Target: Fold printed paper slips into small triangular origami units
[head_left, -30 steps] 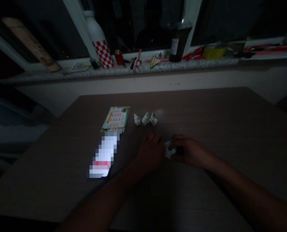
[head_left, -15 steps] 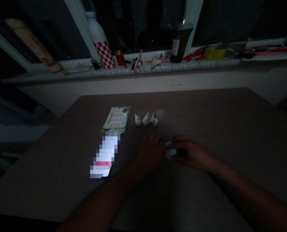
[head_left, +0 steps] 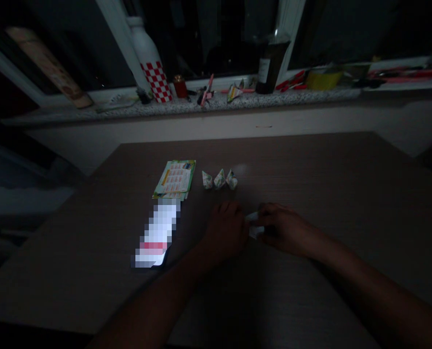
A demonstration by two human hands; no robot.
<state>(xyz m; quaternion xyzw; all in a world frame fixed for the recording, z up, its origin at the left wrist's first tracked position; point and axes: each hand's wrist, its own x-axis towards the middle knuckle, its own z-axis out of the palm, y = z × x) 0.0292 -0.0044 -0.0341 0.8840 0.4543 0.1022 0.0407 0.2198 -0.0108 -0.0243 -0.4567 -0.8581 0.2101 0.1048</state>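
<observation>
A small pale piece of paper (head_left: pixel 254 230) lies between my two hands on the dark wooden table, partly covered by fingers. My left hand (head_left: pixel 227 228) rests over its left edge, fingers bent and closed on it, the thumb hidden. From the other side, my right hand (head_left: pixel 283 228) pinches the paper's right edge between thumb and fingers. Beyond my hands three small folded paper shapes (head_left: pixel 219 179) with a coloured print stand in a row. The dim light hides the folds of the held paper.
A stack of printed cards (head_left: pixel 174 178) lies left of the folded shapes, with a lit phone (head_left: pixel 159 232), its screen blurred, in front. Behind the table (head_left: pixel 328 169), a stone sill (head_left: pixel 216 104) bears a checked bottle (head_left: pixel 152 63), a dark bag (head_left: pixel 270 68) and several pens.
My hands stay in nearly the same place around the paper. The right fingers have shifted slightly, and a little less of the paper's print shows.
</observation>
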